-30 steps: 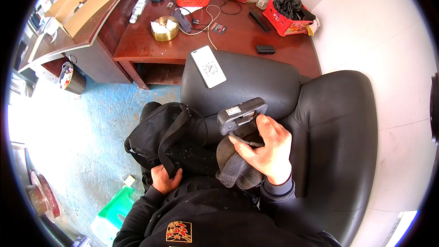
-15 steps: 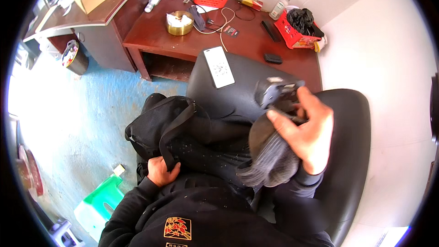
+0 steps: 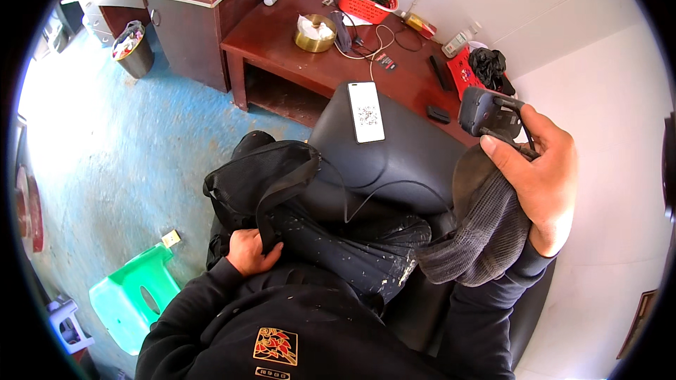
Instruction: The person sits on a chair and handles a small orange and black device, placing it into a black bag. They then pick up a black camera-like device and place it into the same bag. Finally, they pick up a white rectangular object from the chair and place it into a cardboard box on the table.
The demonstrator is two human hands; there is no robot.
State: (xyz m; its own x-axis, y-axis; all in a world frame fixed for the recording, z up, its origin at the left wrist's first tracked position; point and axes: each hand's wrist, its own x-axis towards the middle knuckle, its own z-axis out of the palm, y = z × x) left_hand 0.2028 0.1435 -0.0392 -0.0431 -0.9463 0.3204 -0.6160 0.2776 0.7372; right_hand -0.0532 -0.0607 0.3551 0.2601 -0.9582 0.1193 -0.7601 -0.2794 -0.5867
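Raised at the right, my right hand [image 3: 539,172] grips a black boxy device [image 3: 486,112] by its thin frame, thumb below and fingers above. A dark grey ribbed knit band [image 3: 486,232] hangs from the device beneath my palm. A thin black cable [image 3: 394,183] loops across the seat from the band's side toward a black mesh bag [image 3: 260,176] on my lap. My left hand [image 3: 253,252] rests low on my lap, closed around the bag's black strap [image 3: 266,229]; some fingers are hidden.
A phone [image 3: 367,112] with a lit white screen lies on the black padded armrest [image 3: 415,151]. Behind it, a red-brown table [image 3: 274,46] carries a gold bowl [image 3: 315,41], red baskets [image 3: 359,7], bottles and cables. A green stool [image 3: 130,295] and a bin [image 3: 134,56] stand on the blue floor.
My right hand has moved right and slightly up with the device and knit band, and the device's side now shows sharply. The view has shifted; my left hand stays at the strap.
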